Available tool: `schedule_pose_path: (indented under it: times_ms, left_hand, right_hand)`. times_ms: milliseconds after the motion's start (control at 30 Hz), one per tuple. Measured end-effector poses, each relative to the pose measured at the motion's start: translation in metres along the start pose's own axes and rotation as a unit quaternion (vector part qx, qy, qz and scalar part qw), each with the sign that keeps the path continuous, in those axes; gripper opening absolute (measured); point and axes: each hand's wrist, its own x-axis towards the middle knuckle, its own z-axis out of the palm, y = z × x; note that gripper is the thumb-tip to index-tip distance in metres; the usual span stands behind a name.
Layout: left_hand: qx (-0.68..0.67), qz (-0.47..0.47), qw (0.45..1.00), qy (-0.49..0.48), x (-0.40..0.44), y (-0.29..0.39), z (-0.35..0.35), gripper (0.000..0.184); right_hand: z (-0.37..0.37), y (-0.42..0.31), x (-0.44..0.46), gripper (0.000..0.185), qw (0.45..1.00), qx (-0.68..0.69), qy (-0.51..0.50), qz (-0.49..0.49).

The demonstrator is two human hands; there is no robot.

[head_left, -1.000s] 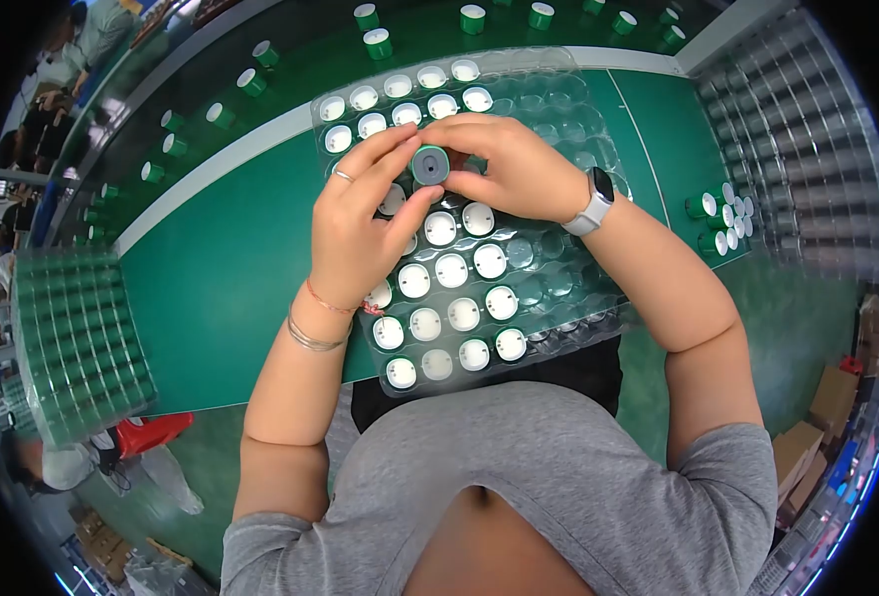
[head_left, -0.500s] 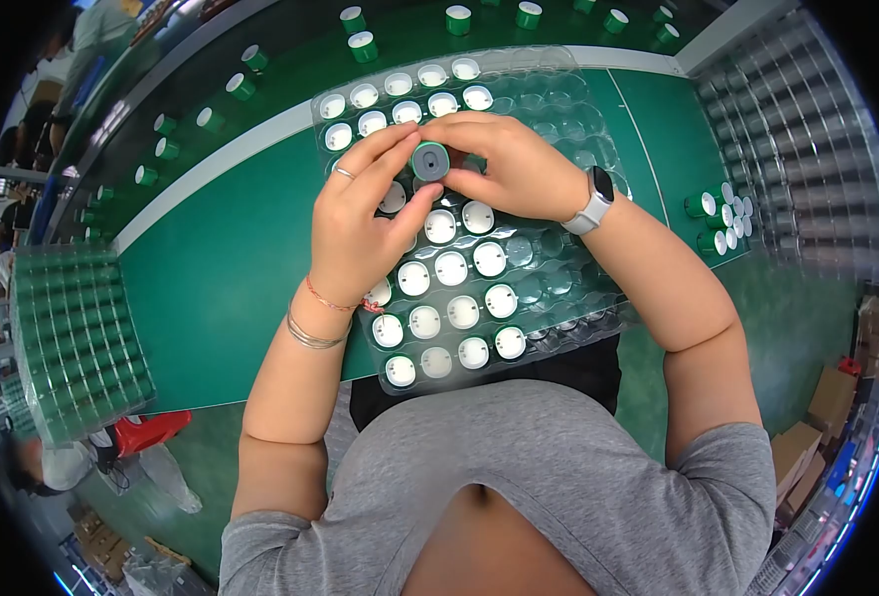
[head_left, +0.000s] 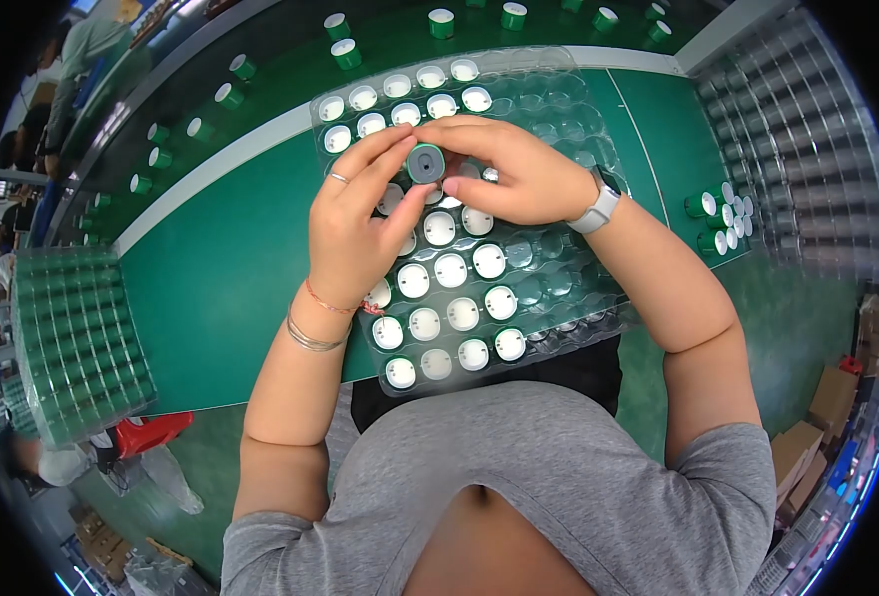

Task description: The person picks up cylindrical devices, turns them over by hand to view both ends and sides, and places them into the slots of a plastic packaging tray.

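A short green cylinder with a dark grey end face [head_left: 425,164] is held up in front of me, the grey end turned toward my head. My left hand [head_left: 352,214] pinches it from the left between thumb and fingers. On the other side, my right hand [head_left: 524,179] curls round it, fingertips at its upper edge and thumb close to its lower right. Beneath both hands lies a clear plastic tray [head_left: 559,283] with rows of pockets. Many pockets on its left and middle hold white-topped round pieces [head_left: 450,268]; the pockets toward its right show none.
Green cylinders with white tops [head_left: 346,54] stand spaced along a dark green belt beyond the table's pale rail [head_left: 211,179]. A cluster of similar cylinders [head_left: 722,219] sits at the right. Clear trays stand at the left [head_left: 81,338] and right [head_left: 807,139]. Cardboard boxes [head_left: 795,457] are on the floor.
The held cylinder has shifted slightly left and its end face has turned a little. My right thumb has moved slightly away from its face. Cylinders on the belt have moved left.
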Motion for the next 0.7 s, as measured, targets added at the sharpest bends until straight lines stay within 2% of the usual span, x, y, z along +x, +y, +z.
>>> schedule_pose_path:
  times_ms: [67, 167, 233, 267, 300, 333, 367, 400, 533, 667, 700]
  left_hand:
    - [0.002, 0.000, 1.000, -0.007, 0.000, 0.001, -0.001, 0.040]
    - [0.006, -0.007, 1.000, -0.020, -0.001, 0.001, -0.001, 0.039]
    - [0.004, -0.011, 1.000, -0.026, -0.004, 0.001, -0.003, 0.039]
    - [0.043, -0.007, 0.998, -0.037, -0.005, 0.002, -0.006, 0.038]
    - [0.072, 0.006, 0.997, -0.040, -0.002, 0.003, -0.005, 0.038]
    - [0.066, -0.001, 0.997, -0.049, -0.003, 0.002, -0.006, 0.036]
    - [0.077, 0.001, 0.996, -0.044, -0.003, 0.003, -0.004, 0.035]
    - [0.088, 0.012, 0.995, -0.050, -0.003, 0.001, -0.003, 0.034]
    - [0.073, 0.012, 0.996, -0.049, -0.010, 0.000, -0.002, 0.032]
    - [0.104, 0.007, 0.992, -0.067, -0.013, 0.005, -0.005, 0.031]
    - [0.101, 0.000, 0.993, -0.066, -0.013, 0.006, -0.004, 0.031]
  right_hand:
    - [-0.001, 0.003, 0.001, 0.041, 1.000, 0.022, 0.004, 0.002]
    - [-0.002, 0.005, 0.002, 0.040, 0.999, -0.021, -0.010, -0.024]
    - [0.000, 0.000, 0.003, 0.040, 0.995, 0.084, -0.008, 0.045]
    - [0.003, 0.005, 0.004, 0.039, 0.998, 0.055, 0.004, 0.028]
    - [0.004, 0.000, 0.005, 0.039, 0.997, 0.052, 0.004, 0.050]
    - [0.014, 0.014, 0.005, 0.037, 0.998, -0.024, 0.056, -0.035]
    - [0.012, 0.006, 0.007, 0.037, 0.998, 0.046, 0.036, 0.012]
    - [0.011, 0.006, 0.008, 0.038, 0.998, 0.058, 0.035, 0.020]
    - [0.021, 0.006, 0.008, 0.036, 0.993, 0.071, 0.092, 0.013]
    - [0.020, -0.001, 0.008, 0.030, 0.996, 0.033, 0.074, 0.029]
    - [0.020, 0.003, 0.008, 0.030, 0.997, 0.033, 0.076, 0.003]
